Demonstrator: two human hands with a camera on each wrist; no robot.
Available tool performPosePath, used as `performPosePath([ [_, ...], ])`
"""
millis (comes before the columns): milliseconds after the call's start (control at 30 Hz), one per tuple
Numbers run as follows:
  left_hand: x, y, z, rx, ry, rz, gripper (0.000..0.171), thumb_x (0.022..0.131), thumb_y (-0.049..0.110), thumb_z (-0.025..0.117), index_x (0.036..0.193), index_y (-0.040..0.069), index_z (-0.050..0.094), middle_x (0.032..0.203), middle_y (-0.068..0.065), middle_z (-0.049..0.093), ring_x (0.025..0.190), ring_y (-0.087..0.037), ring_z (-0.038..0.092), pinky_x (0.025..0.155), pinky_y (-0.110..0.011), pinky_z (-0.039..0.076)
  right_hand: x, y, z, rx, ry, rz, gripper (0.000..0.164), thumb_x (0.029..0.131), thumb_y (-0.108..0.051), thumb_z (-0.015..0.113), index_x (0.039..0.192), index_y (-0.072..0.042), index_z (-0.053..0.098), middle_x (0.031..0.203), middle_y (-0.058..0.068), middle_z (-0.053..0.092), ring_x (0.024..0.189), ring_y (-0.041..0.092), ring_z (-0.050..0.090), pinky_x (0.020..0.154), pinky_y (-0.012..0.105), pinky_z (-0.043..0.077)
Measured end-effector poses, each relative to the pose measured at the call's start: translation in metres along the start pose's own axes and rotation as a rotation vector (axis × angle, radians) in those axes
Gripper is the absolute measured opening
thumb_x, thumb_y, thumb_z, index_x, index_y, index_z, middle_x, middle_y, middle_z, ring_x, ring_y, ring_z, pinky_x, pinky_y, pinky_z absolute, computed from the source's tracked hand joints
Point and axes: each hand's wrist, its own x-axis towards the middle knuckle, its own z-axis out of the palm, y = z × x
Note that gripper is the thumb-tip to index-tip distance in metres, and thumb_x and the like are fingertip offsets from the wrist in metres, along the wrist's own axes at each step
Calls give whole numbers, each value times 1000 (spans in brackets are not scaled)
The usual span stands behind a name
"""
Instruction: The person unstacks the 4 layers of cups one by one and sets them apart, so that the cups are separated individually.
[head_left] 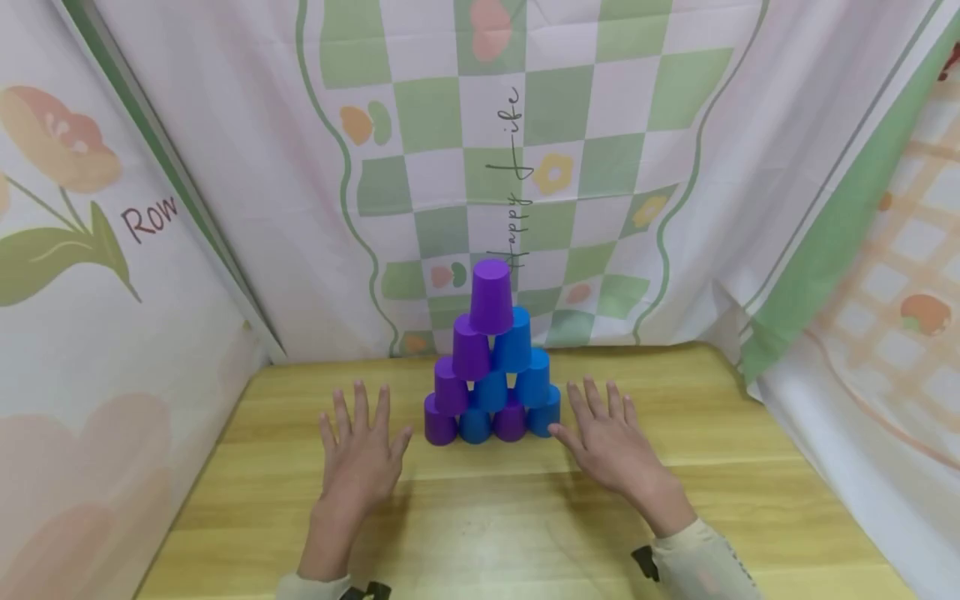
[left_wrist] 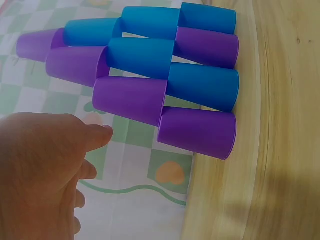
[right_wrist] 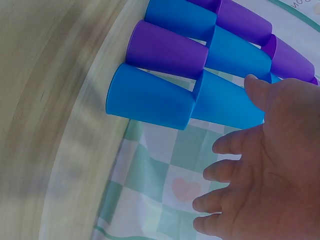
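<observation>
A pyramid of upside-down purple and blue cups stands on the wooden table, with one purple cup alone at its peak. The bottom row ends in a purple cup on the left and a blue cup on the right. Beside the left flank, my left hand is held with fingers spread, holding nothing and apart from the cups in the head view. My right hand is spread at the other flank, palm showing in the right wrist view. Its thumb overlaps the blue cup's edge; whether it touches, I cannot tell.
The wooden table reaches back to a hanging cloth with green checks, just behind the pyramid. Printed curtains close in the left side, and another patterned cloth hangs on the right.
</observation>
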Motion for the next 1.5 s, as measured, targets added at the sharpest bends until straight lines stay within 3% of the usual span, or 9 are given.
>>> performPosePath([
  [267, -2, 3, -5, -16, -10, 6, 73, 112, 50, 33, 169, 17, 1, 173, -19, -19, 156, -45, -27, 124, -68, -18, 0, 3, 2, 23, -9, 2, 78, 111, -50, 44, 166, 0, 22, 172, 31, 9, 155, 61, 0, 124, 76, 2],
  [433, 0, 6, -10, -76, 22, 46, 77, 112, 43, 43, 170, 12, 3, 174, -20, -13, 157, -44, -25, 126, -67, -15, 7, 9, 4, 56, 21, -19, 82, 109, -46, 54, 163, 8, 23, 168, 35, 20, 155, 59, 15, 125, 74, 15],
  [567, 7, 9, -15, -178, 114, 97, 79, 109, 37, 52, 169, 6, 11, 173, -28, 10, 160, -51, -2, 126, -74, 3, 16, 19, 6, 175, 43, -23, 82, 105, -35, 65, 159, 13, 26, 164, 35, 32, 151, 54, 33, 122, 68, 31],
  [667, 13, 14, -21, -252, 203, 135, 77, 108, 37, 55, 167, 4, 18, 166, -29, 30, 153, -52, 20, 122, -74, 19, 23, 26, 9, 288, 32, 20, 79, 102, -28, 69, 158, 11, 30, 159, 35, 41, 145, 53, 44, 116, 66, 42],
  [800, 21, 23, -29, -308, 298, 191, 72, 108, 35, 56, 166, 4, 25, 159, -27, 41, 146, -48, 30, 117, -66, 26, 32, 34, 18, 399, 11, 74, 76, 99, -24, 73, 157, 9, 35, 151, 35, 50, 137, 53, 52, 110, 65, 49],
  [1033, 33, 47, -41, -394, 329, 243, 71, 110, 42, 51, 165, 6, 26, 163, -22, 37, 147, -44, 29, 117, -66, 24, 49, 40, 34, 526, -27, 103, 84, 93, -20, 79, 157, 9, 34, 155, 34, 46, 140, 54, 48, 112, 65, 48],
  [1200, 40, 62, -49, -406, 362, 286, 68, 110, 40, 51, 164, 5, 28, 161, -19, 40, 142, -43, 31, 114, -62, 27, 60, 37, 42, 599, -58, 116, 84, 93, -22, 79, 158, 7, 34, 159, 30, 44, 142, 52, 48, 113, 65, 46],
  [1500, 44, 80, -54, -394, 365, 316, 69, 110, 40, 52, 165, 7, 27, 163, -17, 39, 141, -41, 33, 113, -60, 30, 69, 35, 56, 594, -14, 117, 64, 94, -24, 80, 144, 5, 52, 138, 27, 64, 126, 44, 63, 106, 61, 54],
])
